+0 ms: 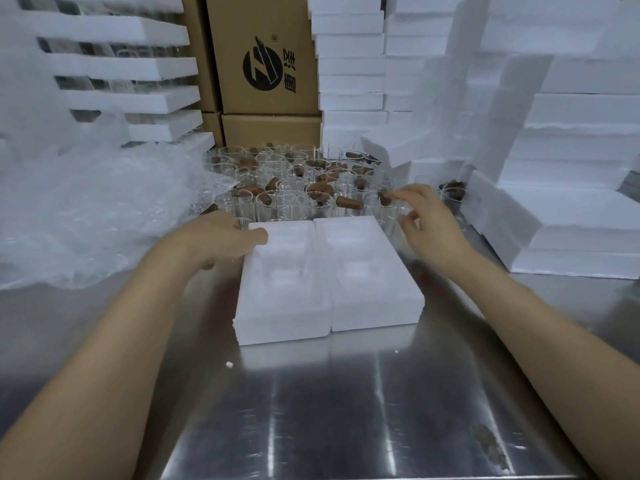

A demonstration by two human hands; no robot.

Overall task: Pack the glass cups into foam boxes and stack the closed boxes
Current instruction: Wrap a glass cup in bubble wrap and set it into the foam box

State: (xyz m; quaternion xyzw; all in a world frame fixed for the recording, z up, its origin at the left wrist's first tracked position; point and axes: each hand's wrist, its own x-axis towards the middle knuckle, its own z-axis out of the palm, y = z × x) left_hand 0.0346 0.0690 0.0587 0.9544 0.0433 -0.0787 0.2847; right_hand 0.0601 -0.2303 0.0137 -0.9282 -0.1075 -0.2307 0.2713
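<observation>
On the far left of the steel desk [346, 410] lies a loose heap of bubble wrap [86, 209], and behind it stand foam trays [121, 67] layered with clear glassware between them. Brown cardboard cartons [266, 64] with a black logo stand against the far side. In front of them, glass cups [287, 181] stand crowded together on the desk, many with brown stoppers [348, 201] lying in or across them. The person's left grip [221, 240], a bare hand, holds the far left corner of the left foam box [284, 296], with the thumb laid on top and the fingers curled down its side. This box lies open near the middle of the desk, and its moulded hollows look unfilled. The right foam box [374, 282] lies touching it along one long edge, also open. Small foam crumbs [228, 364] lie on the desk near the boxes. The right grip [433, 223] reaches to the nearest row of cups, just beyond the right foam box. Its forefinger sits at a stopper at the rim of one cup [388, 211] and its thumb is lower, by the glass wall. It cannot be told whether this grip has closed on the cup or is only touching it. On the right rise tall stacks of white foam boxes [571, 133], some of them leaning.
</observation>
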